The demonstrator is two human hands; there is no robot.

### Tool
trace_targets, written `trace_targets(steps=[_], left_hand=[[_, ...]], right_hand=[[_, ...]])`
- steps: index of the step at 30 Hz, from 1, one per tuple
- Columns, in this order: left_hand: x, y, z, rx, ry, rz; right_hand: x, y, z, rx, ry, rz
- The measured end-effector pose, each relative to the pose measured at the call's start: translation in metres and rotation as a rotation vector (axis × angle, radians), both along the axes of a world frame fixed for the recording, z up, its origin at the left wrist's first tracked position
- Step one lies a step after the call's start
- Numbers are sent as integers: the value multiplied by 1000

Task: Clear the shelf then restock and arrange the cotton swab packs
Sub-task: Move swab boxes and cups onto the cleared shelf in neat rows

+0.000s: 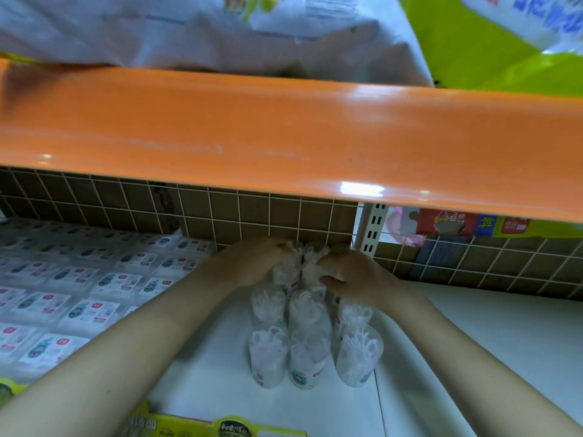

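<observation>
Several clear round cotton swab packs stand in rows on the white shelf, under an orange upper shelf. My left hand grips the back-row pack on the left. My right hand grips the back-row pack beside it. Both hands are far back against the wire grid. The front packs stand upright and untouched between my forearms.
Flat bagged cotton swab packs cover the shelf to the left. The orange upper shelf edge hangs low overhead. A brown backing with a wire grid closes the rear. A white upright post stands at the right. Yellow price labels line the front edge.
</observation>
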State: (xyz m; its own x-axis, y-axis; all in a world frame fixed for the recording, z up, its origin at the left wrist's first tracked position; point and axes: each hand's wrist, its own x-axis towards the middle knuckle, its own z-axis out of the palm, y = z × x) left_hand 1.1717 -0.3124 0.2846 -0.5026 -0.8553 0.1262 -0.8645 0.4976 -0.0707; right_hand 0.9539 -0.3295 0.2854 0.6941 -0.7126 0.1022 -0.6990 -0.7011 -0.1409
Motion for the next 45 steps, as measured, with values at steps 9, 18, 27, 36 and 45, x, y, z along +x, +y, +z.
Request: trace_targets(steps=[9, 18, 27, 36, 45], left_hand=[[-21, 45, 14, 322, 16, 255], [-19, 52, 12, 321, 97, 283], [-24, 46, 8, 375, 89, 244], [-25, 44, 1, 361, 24, 142], [-23, 41, -6, 319, 23, 167]], right_hand=[[24, 29, 0, 54, 128, 59], [27, 24, 16, 178, 41, -6], [16, 22, 17, 251, 87, 10], [14, 37, 13, 124, 145, 89], [29, 45, -5, -247, 313, -230]])
